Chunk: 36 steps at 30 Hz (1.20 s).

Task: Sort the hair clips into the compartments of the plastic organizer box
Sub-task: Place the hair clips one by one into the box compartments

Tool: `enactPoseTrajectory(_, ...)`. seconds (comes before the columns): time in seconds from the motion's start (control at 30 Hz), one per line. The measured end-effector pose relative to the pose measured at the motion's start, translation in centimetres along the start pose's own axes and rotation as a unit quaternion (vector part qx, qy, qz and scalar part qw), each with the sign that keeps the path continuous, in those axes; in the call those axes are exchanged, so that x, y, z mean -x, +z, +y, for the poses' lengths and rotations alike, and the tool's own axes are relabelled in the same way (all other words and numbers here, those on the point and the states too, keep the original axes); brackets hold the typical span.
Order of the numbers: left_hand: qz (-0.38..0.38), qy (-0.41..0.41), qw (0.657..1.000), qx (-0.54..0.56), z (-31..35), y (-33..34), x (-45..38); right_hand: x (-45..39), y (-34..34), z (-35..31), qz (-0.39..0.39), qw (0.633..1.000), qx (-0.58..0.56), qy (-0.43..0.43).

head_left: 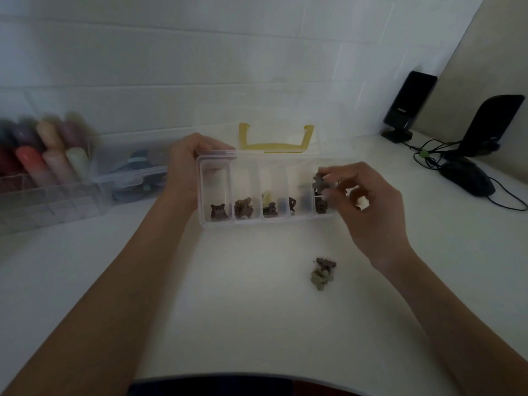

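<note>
A clear plastic organizer box with a row of compartments sits mid-table, tilted up, its lid open with a yellow handle behind. Small brown and dark hair clips lie in the compartments, one bear-shaped clip alone in the leftmost. My left hand grips the box's far left corner. My right hand pinches a grey-brown clip over the rightmost compartment. Two loose clips lie on the table in front of the box.
At left stand a clear bin of coloured rolls and a clear lidded case. Black speakers, a mouse and cables occupy the right back corner. A white wall runs close behind.
</note>
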<state>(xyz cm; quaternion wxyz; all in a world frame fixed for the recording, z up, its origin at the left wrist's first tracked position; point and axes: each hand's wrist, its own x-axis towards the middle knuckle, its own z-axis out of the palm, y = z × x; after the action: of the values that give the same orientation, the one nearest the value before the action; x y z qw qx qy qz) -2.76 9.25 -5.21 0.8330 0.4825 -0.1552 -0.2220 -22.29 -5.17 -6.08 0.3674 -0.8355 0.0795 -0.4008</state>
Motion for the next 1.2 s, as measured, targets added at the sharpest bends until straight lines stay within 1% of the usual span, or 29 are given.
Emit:
enactPoseTrajectory(0.1,-0.020,0.002,1.000,0.011,0.1,0.2,0.4,-0.1,-0.3,0.2,0.036,0.999,0.038,-0.009)
enactPoseTrajectory(0.17,-0.032,0.016,0.999,-0.010,0.0,0.2,0.6,-0.2,-0.5,0.4,0.044,0.997,0.057,-0.014)
enactPoseTrajectory(0.2,-0.036,0.020,0.999,-0.021,0.1,0.2,0.6,-0.2,-0.5,0.5,0.042,0.997,0.061,-0.012)
enactPoseTrajectory(0.33,-0.035,0.001,0.999,0.014,0.1,0.2,0.3,-0.1,-0.3,0.6,0.017,0.997,0.079,-0.001)
enactPoseTrajectory(0.5,-0.042,-0.012,0.999,0.031,0.2,0.4,0.5,-0.1,-0.4,0.5,0.024,0.995,0.094,-0.002)
enactPoseTrajectory(0.63,-0.019,0.003,1.000,-0.001,-0.1,0.3,0.2,-0.1,-0.2,0.5,-0.002,0.994,0.106,-0.009)
enactPoseTrajectory(0.77,-0.028,-0.003,1.000,-0.003,-0.2,0.5,0.4,0.1,0.1,0.5,-0.015,0.993,0.114,-0.031)
enactPoseTrajectory(0.87,-0.034,0.016,0.998,-0.040,-0.2,0.4,0.6,-0.1,-0.2,0.6,0.012,0.992,0.117,-0.039)
enactPoseTrajectory(0.97,-0.036,0.013,0.999,-0.034,0.0,0.2,0.5,-0.4,-0.7,0.7,0.065,0.991,0.113,-0.032)
enactPoseTrajectory(1.0,-0.031,0.016,0.998,-0.044,0.0,0.2,0.5,-0.5,-0.9,0.9,0.082,0.990,0.109,-0.025)
enactPoseTrajectory(1.07,-0.019,0.001,1.000,-0.025,0.0,0.2,0.3,-0.7,-1.2,1.3,0.106,0.989,0.104,0.001)
enactPoseTrajectory(1.2,-0.008,-0.002,1.000,-0.030,0.2,0.4,0.3,-1.0,-1.3,1.9,0.122,0.986,0.104,0.052)
